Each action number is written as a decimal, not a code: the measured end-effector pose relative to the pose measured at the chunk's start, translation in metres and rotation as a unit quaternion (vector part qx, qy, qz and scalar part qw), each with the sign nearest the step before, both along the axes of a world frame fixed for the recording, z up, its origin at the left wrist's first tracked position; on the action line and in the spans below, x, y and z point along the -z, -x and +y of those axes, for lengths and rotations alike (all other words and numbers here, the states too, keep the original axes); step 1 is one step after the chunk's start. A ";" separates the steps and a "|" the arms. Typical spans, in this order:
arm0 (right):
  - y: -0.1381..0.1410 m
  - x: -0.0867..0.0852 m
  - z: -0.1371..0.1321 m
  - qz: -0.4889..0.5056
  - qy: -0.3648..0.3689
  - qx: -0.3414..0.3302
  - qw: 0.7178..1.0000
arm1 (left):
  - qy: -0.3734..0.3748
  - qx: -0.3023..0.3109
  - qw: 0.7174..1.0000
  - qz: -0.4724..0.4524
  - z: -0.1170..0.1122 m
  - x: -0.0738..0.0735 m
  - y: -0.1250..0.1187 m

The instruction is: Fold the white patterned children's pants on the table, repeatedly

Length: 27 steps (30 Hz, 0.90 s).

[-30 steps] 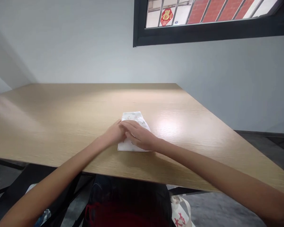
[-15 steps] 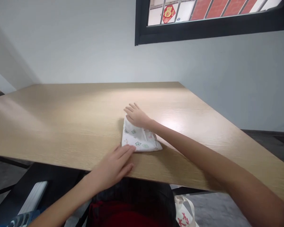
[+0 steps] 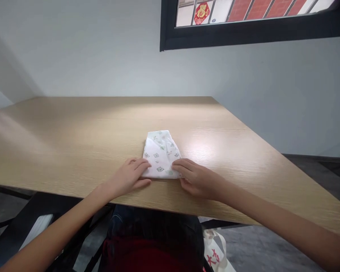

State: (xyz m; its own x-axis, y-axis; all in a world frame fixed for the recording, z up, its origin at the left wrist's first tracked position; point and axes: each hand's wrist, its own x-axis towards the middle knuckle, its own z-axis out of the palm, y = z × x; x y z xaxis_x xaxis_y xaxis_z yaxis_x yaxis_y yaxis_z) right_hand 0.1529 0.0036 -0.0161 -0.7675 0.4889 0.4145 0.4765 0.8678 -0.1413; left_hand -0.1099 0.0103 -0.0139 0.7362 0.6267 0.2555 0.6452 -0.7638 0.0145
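Observation:
A folded white cloth (image 3: pixel 158 153) printed with small animal faces and green shapes lies near the table's front edge. It is narrower at the far end, with a straight near edge. My left hand (image 3: pixel 132 174) rests on its near left corner, fingers stretched out over it and the thumb apart on the table. At the near right corner, the bent fingers of my right hand (image 3: pixel 197 177) close on the cloth. That corner is partly hidden under them.
The wooden table (image 3: pixel 87 139) reaches back to a pale wall (image 3: pixel 102 49) below a dark-framed window (image 3: pixel 229 36). Below the front edge are a black seat (image 3: pixel 42 206) at left and a white bag with red writing (image 3: pixel 217 255).
My right hand has come back from the cloth's far end to its near right corner, uncovering the far part. My left hand has shifted slightly up and left, staying at the near left corner.

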 end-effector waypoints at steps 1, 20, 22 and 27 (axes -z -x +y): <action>-0.001 0.003 0.005 0.013 -0.011 0.000 1.000 | 0.020 -0.020 1.000 0.006 0.002 -0.001 0.001; 0.012 -0.027 -0.006 0.219 0.282 0.191 0.914 | 0.292 -0.153 0.896 -0.299 -0.003 -0.023 -0.008; 0.015 -0.022 0.014 0.209 0.311 0.247 0.894 | 0.278 -0.189 0.905 -0.259 0.014 -0.018 -0.014; 0.017 -0.011 0.032 0.140 0.284 0.318 0.894 | 0.205 -0.234 0.930 -0.194 0.032 -0.014 -0.025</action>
State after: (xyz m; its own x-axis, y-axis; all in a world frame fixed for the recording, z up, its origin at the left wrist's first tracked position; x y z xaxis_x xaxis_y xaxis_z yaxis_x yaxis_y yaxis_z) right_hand 0.1357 0.0357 -0.0054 -0.1644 0.9819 0.0937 0.7242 0.1847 -0.6644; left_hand -0.0847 0.0420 0.0000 0.2610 0.9585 0.1144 0.7908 -0.2803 0.5441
